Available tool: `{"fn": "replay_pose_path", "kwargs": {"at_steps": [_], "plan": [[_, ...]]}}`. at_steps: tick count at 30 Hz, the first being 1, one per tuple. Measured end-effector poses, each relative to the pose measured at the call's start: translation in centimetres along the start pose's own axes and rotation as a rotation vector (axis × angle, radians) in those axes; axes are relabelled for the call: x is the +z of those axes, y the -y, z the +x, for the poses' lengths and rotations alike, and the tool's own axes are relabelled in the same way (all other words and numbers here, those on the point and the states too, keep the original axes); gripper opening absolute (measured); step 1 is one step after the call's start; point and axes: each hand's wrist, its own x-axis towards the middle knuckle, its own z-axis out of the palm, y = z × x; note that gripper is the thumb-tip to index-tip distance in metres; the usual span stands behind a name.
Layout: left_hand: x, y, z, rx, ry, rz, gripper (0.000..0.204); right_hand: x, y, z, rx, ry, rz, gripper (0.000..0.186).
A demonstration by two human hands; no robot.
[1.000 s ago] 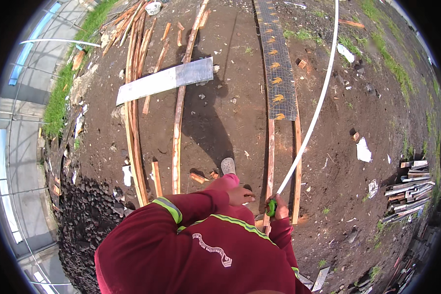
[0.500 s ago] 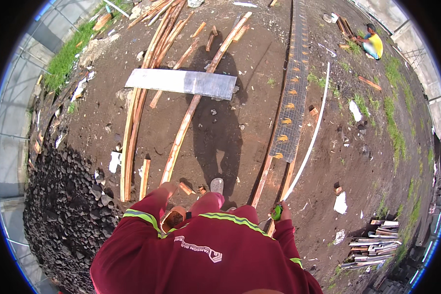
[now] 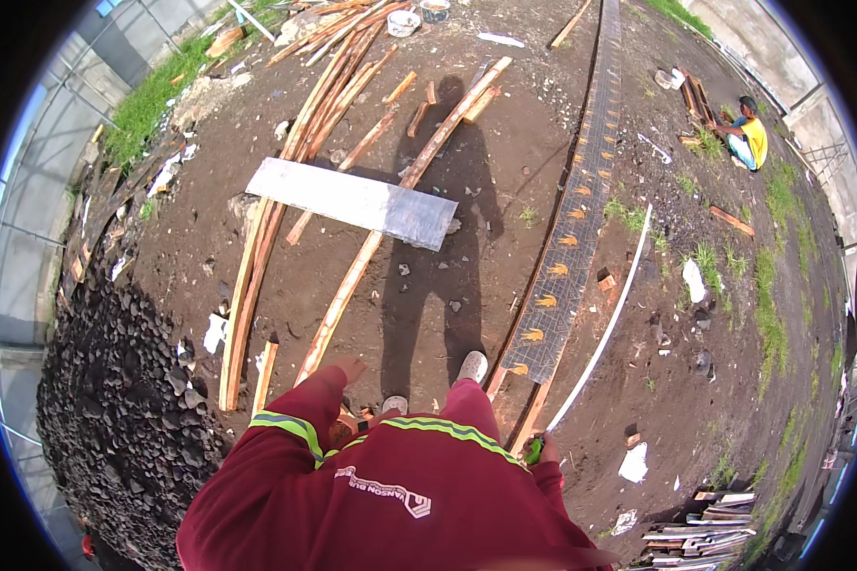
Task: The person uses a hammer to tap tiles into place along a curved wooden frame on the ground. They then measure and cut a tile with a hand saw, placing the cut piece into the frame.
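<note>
My right hand (image 3: 549,449) is closed on a green tape measure (image 3: 535,449) low at my right side. Its long pale blade (image 3: 611,328) runs out forward in a curve over the soil, right of a long plank strip. My left hand (image 3: 351,369) hangs at the front of my left thigh with nothing visible in it and its fingers loosely out. Nearest to it lies the near end of a long wooden board (image 3: 341,297). Beyond, a flat silvery sheet metal panel (image 3: 352,198) rests across that board and other timbers.
A long strip covered with dark sheet with orange marks (image 3: 560,269) lies right of my feet. Long timbers (image 3: 248,319) and a gravel heap (image 3: 105,409) lie left. Scrap wood (image 3: 705,533) is piled lower right. Buckets (image 3: 403,23) stand far off; another person (image 3: 749,138) crouches far right.
My right foot has stepped forward past the left. My left hand has swung slightly right. The tape measure stays in my right hand, a bit lower in view, its blade bending out.
</note>
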Motion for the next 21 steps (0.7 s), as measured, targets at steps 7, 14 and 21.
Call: {"fn": "replay_pose_path", "kwargs": {"at_steps": [7, 14, 21], "plan": [[-6.8, -9.4, 3.1, -0.269, 0.084, -0.483, 0.043, 6.7, 15.5, 5.4, -0.037, 0.011, -0.198, 0.031], [-4.2, -8.0, 8.3, -0.332, 0.098, -0.216, 0.044, 21.6, 29.3, 11.7, -0.110, 0.164, -0.458, 0.026], [-5.2, -8.0, 17.8, -0.492, 0.194, -0.386, 0.048, 38.9, 36.3, 15.0, -0.014, 0.341, -0.789, 0.026]]}}
